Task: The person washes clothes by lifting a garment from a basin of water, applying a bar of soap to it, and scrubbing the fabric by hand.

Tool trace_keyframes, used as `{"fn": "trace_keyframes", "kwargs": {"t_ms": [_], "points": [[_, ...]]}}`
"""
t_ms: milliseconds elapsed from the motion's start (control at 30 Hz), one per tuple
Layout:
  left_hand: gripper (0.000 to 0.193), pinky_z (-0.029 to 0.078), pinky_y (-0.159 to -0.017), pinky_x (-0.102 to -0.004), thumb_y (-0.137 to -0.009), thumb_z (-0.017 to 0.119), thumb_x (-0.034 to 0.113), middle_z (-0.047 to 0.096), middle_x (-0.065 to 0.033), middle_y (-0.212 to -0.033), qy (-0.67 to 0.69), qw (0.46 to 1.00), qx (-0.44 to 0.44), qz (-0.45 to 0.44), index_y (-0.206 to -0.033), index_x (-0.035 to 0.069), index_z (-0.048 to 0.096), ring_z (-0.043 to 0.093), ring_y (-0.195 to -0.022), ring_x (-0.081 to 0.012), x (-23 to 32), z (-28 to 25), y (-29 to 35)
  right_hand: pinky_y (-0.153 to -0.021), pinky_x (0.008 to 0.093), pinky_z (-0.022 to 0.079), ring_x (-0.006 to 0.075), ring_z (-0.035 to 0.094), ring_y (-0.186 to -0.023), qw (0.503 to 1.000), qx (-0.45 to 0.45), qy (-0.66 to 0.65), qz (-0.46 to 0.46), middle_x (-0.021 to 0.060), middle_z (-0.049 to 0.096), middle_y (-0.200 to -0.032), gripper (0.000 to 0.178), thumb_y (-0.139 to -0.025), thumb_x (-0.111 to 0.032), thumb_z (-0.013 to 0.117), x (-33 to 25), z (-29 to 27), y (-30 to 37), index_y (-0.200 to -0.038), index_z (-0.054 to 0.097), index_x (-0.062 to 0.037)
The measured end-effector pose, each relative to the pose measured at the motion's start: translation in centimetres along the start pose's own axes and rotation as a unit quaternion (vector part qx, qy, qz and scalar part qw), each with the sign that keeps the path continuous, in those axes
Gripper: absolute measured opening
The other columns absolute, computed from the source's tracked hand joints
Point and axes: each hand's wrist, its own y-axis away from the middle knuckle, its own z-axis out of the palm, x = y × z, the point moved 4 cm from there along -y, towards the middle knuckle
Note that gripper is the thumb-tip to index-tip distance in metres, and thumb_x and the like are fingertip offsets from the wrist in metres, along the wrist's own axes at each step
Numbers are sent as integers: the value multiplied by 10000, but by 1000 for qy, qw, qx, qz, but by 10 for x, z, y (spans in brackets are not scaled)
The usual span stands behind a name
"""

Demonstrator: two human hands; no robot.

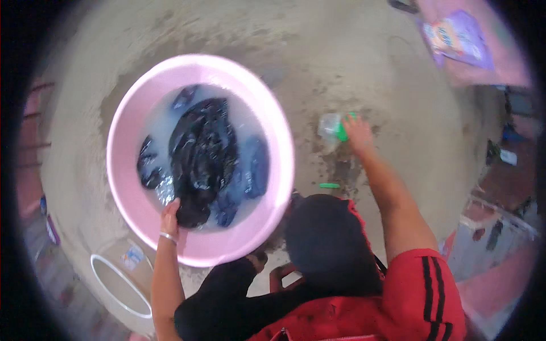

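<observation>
A large pink basin of cloudy water stands left of centre. Bunched wet black cloth lies in its middle, with blue cloth to the right and more dark pieces on the left. My left hand, with a bangle on its wrist, reaches over the near rim and grips the lower left edge of the black cloth. Out to the right, my right hand is closed on the green part of a small clear plastic container low over the wet floor. Its fingertips are partly blurred.
A narrow green object lies on the floor between the basin and my right forearm. At lower left stands a bucket with a white rim. A purple packet rests on a pink surface at upper right. Damp patches mark the concrete floor.
</observation>
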Motion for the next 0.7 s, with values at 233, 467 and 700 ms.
{"fn": "trace_keyframes", "kwargs": {"t_ms": [233, 467, 700], "points": [[346, 457, -809, -286, -830, 666, 284, 622, -52, -938, 128, 985, 59, 100, -1027, 12, 577, 580, -878, -147, 19, -29, -6, -982, 453, 363, 258, 462, -1203, 989, -20, 97, -109, 74, 532, -1203, 292, -839, -151, 521, -19, 3, -15, -1128, 512, -106], [510, 454, -841, -300, -803, 694, 235, 619, -74, -1057, -344, 931, -121, -8, -1209, -11, 507, 580, -932, -171, -16, -3, -6, -824, 449, 456, 307, 579, -953, 973, -144, -178, 39, 128, 604, -975, 415, -685, -217, 700, -25, -13, 8, -1001, 510, -27], [346, 477, -904, -354, -853, 568, 141, 629, -126, -1089, 194, 971, -32, 139, -1143, -46, 544, 614, -990, -239, 53, -35, 14, -856, 411, 458, 279, 578, -994, 734, -97, -633, 226, 160, 593, -1073, 581, -709, -238, 698, -3, -17, 84, -1197, 474, -16]]}}
